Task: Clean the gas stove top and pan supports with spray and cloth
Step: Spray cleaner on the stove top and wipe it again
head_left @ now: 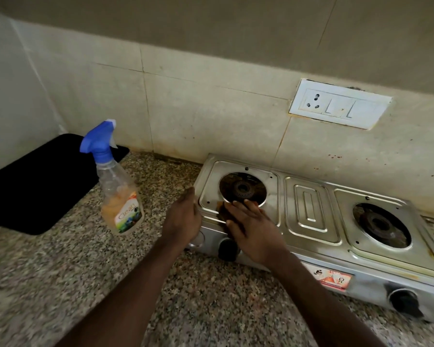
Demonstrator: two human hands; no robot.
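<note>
On the bench (186, 296), you are wiping the stove (308, 211).
Your flat right hand (253, 229) is pressing the cloth (222, 209) by the left burner (242, 189); your open left hand (183, 219) is bracing the edge; sweeping rightward likely comes next.

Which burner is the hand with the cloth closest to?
The burner nearest the spray bottle. The right hand presses the cloth just in front of it; the other burner lies much farther from that hand.
</note>
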